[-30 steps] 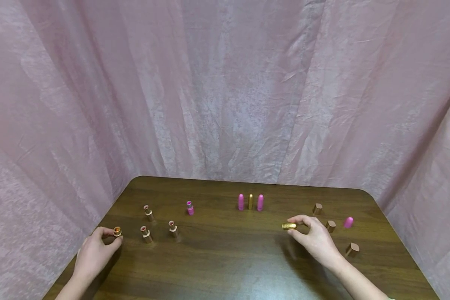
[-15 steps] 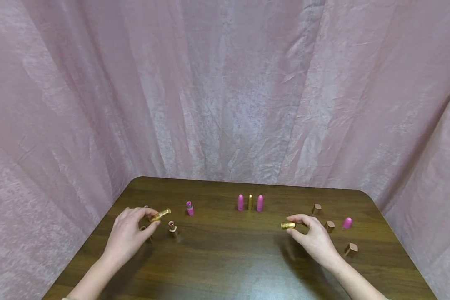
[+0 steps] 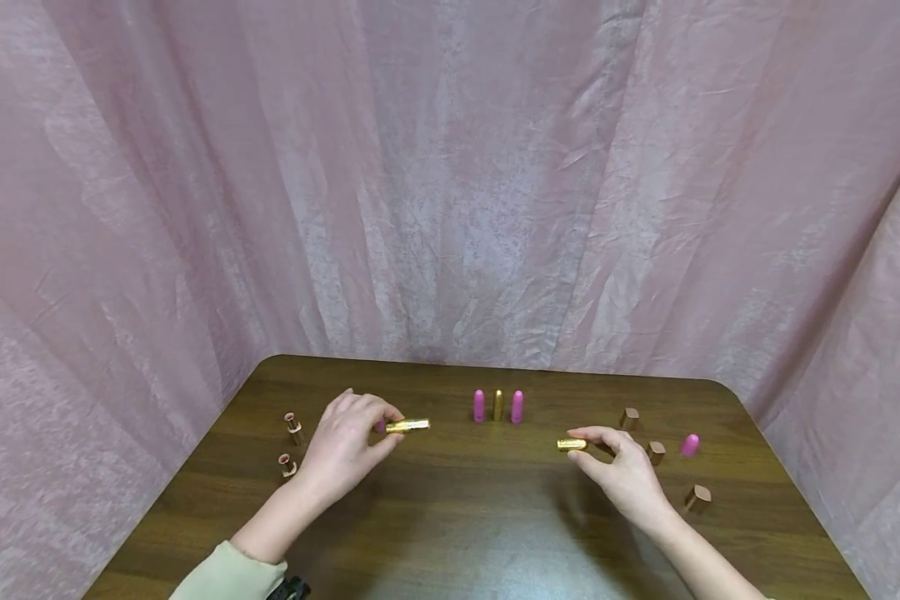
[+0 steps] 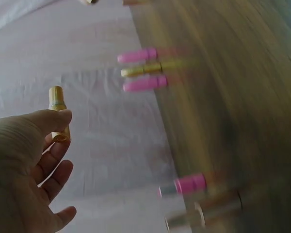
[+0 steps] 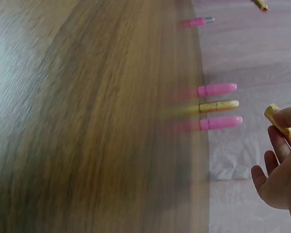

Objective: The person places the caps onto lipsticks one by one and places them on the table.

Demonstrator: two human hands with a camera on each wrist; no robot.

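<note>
My left hand [image 3: 348,442] pinches an uncapped gold lipstick [image 3: 414,425] between thumb and fingers, held sideways over the table with its narrower end pointing right. In the left wrist view the gold lipstick [image 4: 56,97] sticks out past the thumb. Across from it, my right hand [image 3: 622,475] pinches a gold lipstick cap [image 3: 570,444], lying sideways and pointing toward the left hand. A wide gap separates the two pieces. Behind the left fingers an uncapped pink lipstick [image 4: 190,183] is mostly hidden in the head view.
At the back middle stand two capped pink lipsticks [image 3: 479,407] with a capped gold lipstick [image 3: 498,406] between them. Uncapped rose-gold lipsticks [image 3: 293,429] stand at left. Several rose-gold caps [image 3: 697,498] and a pink cap [image 3: 690,445] stand at right. A pink curtain [image 3: 450,208] surrounds the table.
My left hand has lifted the gold lipstick from the left side, tipped it sideways and carried it right toward the middle. My right hand has barely shifted, still holding the gold cap.
</note>
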